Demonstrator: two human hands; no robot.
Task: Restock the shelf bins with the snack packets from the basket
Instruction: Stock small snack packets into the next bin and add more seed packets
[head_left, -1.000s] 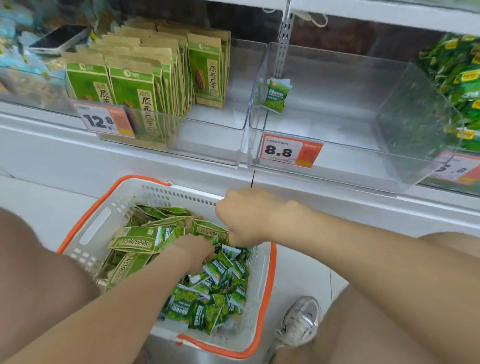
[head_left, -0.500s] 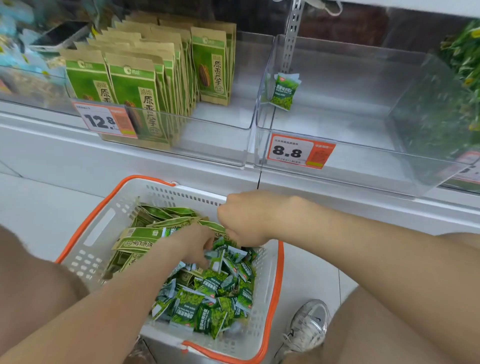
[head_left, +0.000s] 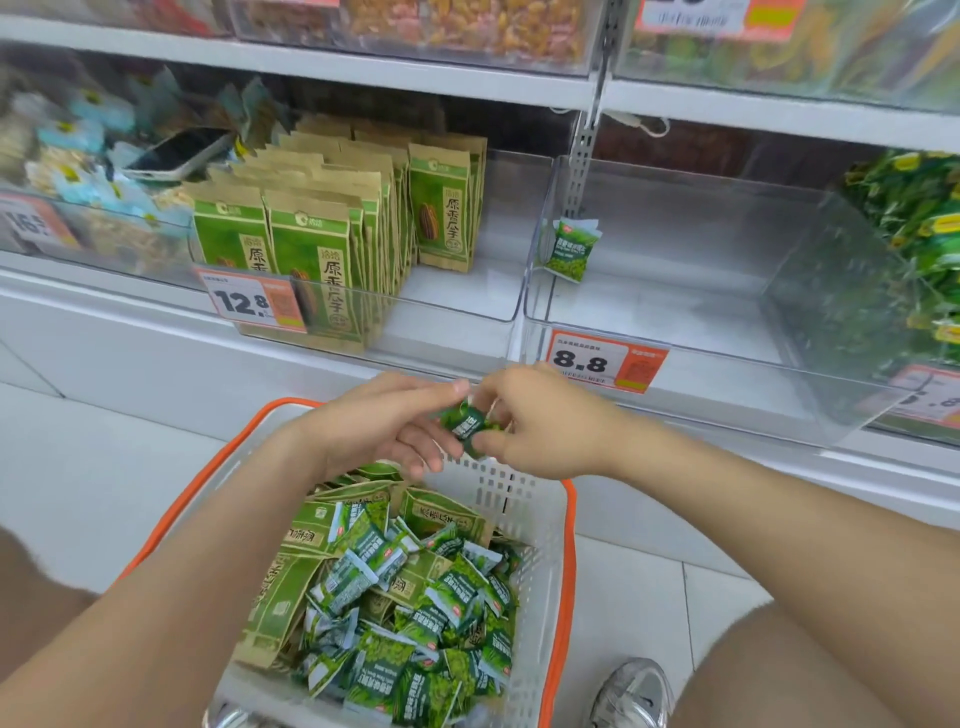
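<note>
one small green packet (head_left: 465, 423) sits between both hands, just below and left of the 8.8 price tag (head_left: 605, 361). the right hand (head_left: 545, 421) has its fingers curled round the packet's right side. it may hold more behind, but the palm hides that. the left hand (head_left: 384, 426) meets the packet's left edge with thumb above and fingers below, and blur hides whether it pinches or only touches.

the clear bin (head_left: 779, 291) fronted by the tag opens above and behind the tag, so the packet lies under its front lip and would have to go up and away over the tag. the right hand, almost beneath the tag, looks better placed to carry it. the packet's long axis seems tilted, though fingers cover its ends.

a lone packet (head_left: 569, 249) leans in the bin, above and slightly left of the tag. the basket (head_left: 566, 571), heaped with packets, stands below and left of the tag, its near rim cut off by the frame.
</note>
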